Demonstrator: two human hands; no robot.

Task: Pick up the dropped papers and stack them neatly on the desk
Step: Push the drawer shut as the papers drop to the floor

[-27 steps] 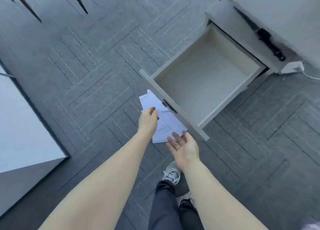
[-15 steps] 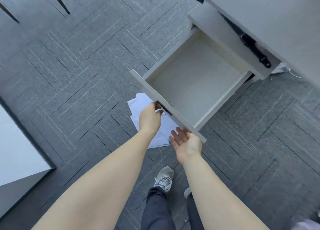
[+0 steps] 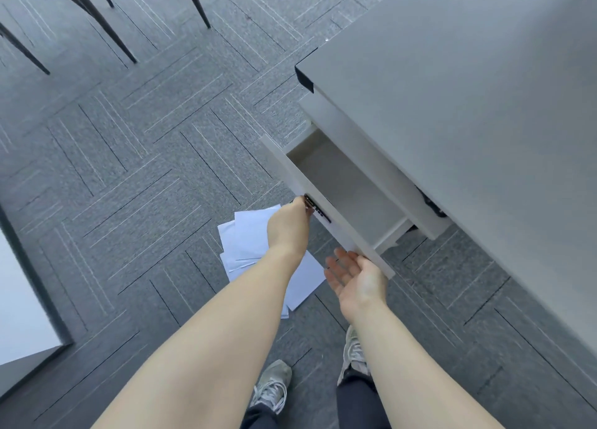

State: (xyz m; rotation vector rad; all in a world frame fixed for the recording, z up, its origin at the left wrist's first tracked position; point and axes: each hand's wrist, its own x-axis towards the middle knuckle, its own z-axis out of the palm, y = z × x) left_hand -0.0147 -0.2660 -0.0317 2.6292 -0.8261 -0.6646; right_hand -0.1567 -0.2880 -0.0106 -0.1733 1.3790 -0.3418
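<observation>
Below the desk (image 3: 468, 105), on the grey carpet (image 3: 129, 186), I see the papers (image 3: 248, 238) lying in a loose, fanned heap of white sheets, edges misaligned, partly hidden by the left forearm. None are on the desk top, which shows only bare grey surface.

Left hand (image 3: 289, 231): reached forward over the papers, fingers curled at the dark handle (image 3: 315, 210) on the front panel of the drawer (image 3: 349, 196). I log it as closed on the handle, though the fingertips themselves are hidden behind the back of the hand. It is not touching the papers.

Right hand (image 3: 358, 280): palm up, fingers spread and relaxed, holding nothing. It sits just beside the near corner of the drawer front; I cannot tell whether it touches the panel.

Drawer: pulled partly out from under the desk, interior visible and pale.

Also in view: two grey sneakers (image 3: 271, 390) at bottom centre, dark chair legs (image 3: 106, 31) top left, and a white panel with dark edge (image 3: 29, 299) at far left.
</observation>
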